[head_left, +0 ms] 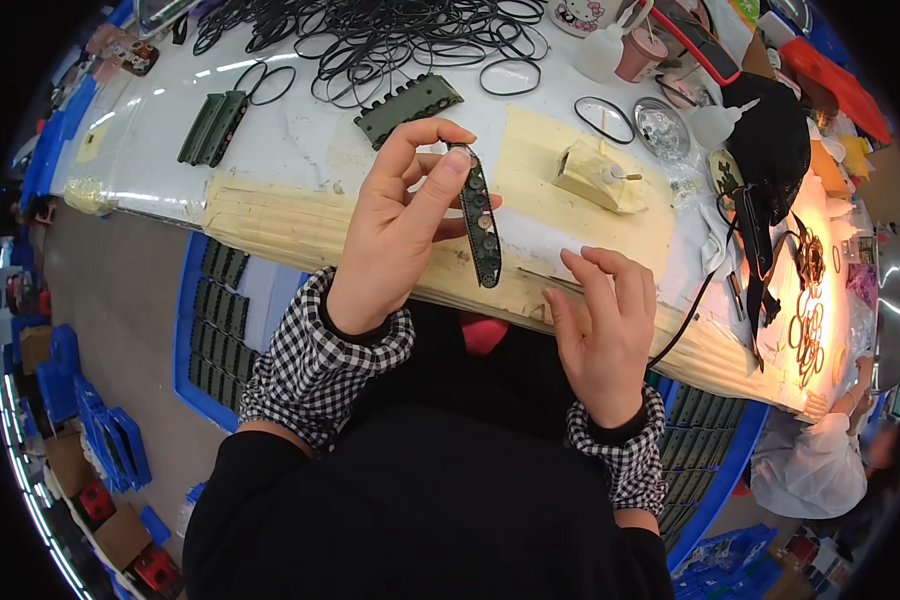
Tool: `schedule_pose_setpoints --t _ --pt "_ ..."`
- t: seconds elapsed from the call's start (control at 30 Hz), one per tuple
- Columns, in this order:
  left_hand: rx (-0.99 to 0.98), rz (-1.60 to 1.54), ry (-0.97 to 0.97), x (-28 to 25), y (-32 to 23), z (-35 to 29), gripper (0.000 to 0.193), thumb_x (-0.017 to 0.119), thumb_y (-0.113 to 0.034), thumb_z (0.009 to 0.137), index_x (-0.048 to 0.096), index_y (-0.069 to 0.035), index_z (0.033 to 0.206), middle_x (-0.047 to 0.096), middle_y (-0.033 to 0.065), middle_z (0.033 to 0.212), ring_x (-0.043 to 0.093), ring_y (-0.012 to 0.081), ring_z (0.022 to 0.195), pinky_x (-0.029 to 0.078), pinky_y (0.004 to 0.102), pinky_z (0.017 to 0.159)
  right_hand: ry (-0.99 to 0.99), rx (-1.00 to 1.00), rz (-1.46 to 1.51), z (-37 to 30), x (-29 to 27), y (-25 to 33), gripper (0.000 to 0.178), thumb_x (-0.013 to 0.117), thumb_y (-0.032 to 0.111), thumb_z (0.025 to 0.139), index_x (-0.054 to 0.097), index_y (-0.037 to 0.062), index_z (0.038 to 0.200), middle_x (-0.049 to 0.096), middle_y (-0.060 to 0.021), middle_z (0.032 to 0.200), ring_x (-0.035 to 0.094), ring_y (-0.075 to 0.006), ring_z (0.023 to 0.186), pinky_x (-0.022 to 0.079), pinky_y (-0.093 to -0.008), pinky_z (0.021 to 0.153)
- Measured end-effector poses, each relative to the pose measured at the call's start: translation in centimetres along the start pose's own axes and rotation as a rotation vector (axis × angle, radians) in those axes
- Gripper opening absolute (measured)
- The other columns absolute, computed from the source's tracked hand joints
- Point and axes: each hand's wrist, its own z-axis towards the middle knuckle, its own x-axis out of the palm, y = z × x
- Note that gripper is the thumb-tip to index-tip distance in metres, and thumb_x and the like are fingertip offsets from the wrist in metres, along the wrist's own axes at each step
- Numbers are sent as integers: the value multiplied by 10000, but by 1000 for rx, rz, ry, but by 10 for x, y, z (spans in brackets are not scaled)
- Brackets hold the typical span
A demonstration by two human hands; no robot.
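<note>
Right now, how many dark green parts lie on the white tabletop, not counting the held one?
2: one dark green part toward the left, another dark green part just beyond the left hand. Others could be hidden under the black bands.

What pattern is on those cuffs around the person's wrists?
A black-and-white check, best seen on the left cuff in the head view.

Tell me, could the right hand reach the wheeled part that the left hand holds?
Probably yes: the right hand is close by, its thin tool pointing toward the wheeled part, and I see nothing standing between them.
</note>
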Motion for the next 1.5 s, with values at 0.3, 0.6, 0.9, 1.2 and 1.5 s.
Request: schedule_pose_setpoints --t 0.3,0.6,0.9,1.2,1.5 --pt "-69 -45 162 2 -5 -5 442 533 -108 957 336 -125 1352 557 106 1111 629 229 1050 557 347 824 -37 56 -21 -17 -2 -13 163 651 -30 783 590 13 928 599 -109 922 555 -314 820 448 -377 727" --pt "-109 -39 332 4 -5 -11 643 619 15 848 302 -93 1396 496 129 1184 579 250 1133 522 362 917 -315 347 671 -13 -34 -1 579 328 498 1012 589 -19 991 528 -37 750 452 -109 622 343 -222 561" --pt "-54 -119 188 14 10 -15 353 458 -174 1002 350 -109 1332 543 90 1159 589 231 1124 531 353 895 -161 1 592 19 -27 17 366 628 341 910 681 -19 956 666 -134 820 636 -254 723 492 -320 648" --pt "-31 -192 61 23 14 -13 217 373 -251 1042 416 -121 1211 600 53 1071 632 224 1062 562 334 817 -189 -144 356 16 -5 29 325 780 -6 694 702 15 1010 661 -102 894 659 -237 812 550 -308 682" --pt "7 -194 35 25 17 -13 205 388 -217 1038 434 -106 1204 603 62 1058 638 225 1052 574 320 815 -206 -208 292 15 3 25 305 756 -15 722 695 7 1020 660 -123 958 659 -264 872 540 -326 749"
